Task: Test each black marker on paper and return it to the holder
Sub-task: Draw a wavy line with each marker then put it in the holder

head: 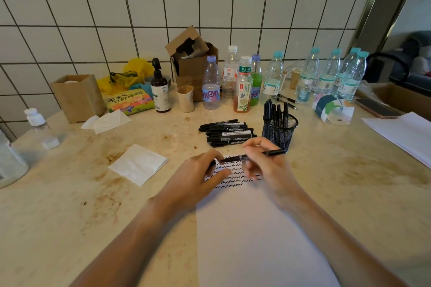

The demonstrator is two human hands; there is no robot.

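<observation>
A white sheet of paper (261, 235) lies in front of me, its far end covered with rows of black squiggles. Over those marks my right hand (268, 168) grips a black marker (272, 153) held almost level, its rear end pointing right toward the holder. My left hand (200, 175) pinches the marker's left end, where the cap sits; the tip is hidden by my fingers. Just beyond lies a pile of several black markers (227, 133) on the counter. To the pile's right stands a black mesh holder (279, 130) with several markers upright in it.
A folded white napkin (138, 164) lies left of the paper. Along the tiled wall stand several bottles (211, 84), a cardboard box (193, 63), a wooden box (78, 96) and a pump bottle (159, 91). A phone (377, 108) and more white sheets (405, 133) lie at the right.
</observation>
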